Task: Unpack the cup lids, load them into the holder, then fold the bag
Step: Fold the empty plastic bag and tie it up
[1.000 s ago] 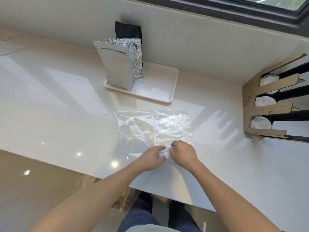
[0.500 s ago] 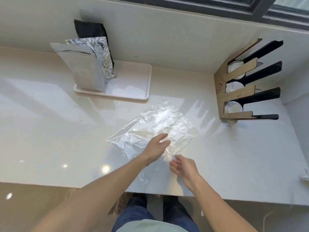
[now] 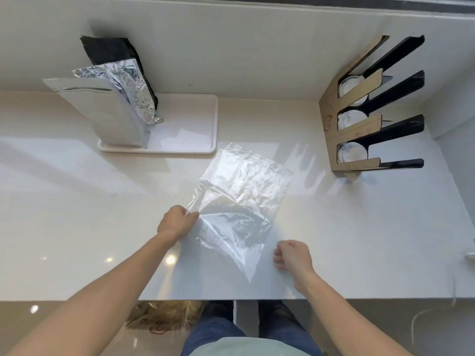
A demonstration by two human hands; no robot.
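Note:
A clear plastic bag (image 3: 244,191) lies crumpled on the white counter, part of it folded over near me. My left hand (image 3: 177,223) pinches the bag's left edge between thumb and fingers. My right hand (image 3: 293,256) hovers to the right of the bag's near corner, fingers curled, holding nothing and apart from the plastic. At the right stands the cardboard and black lid holder (image 3: 331,119). White cup lids (image 3: 352,152) sit in each of its three slots.
A white tray (image 3: 195,150) at the back left carries a silver foil pouch (image 3: 115,119), with a black bag (image 3: 113,50) behind it. The counter's front edge (image 3: 231,299) runs just below my hands. A wall closes the right side behind the holder.
My hands have moved apart: the left hand pulled the bag's edge to the left, the right hand let go and moved right. The bag now lies turned and partly folded.

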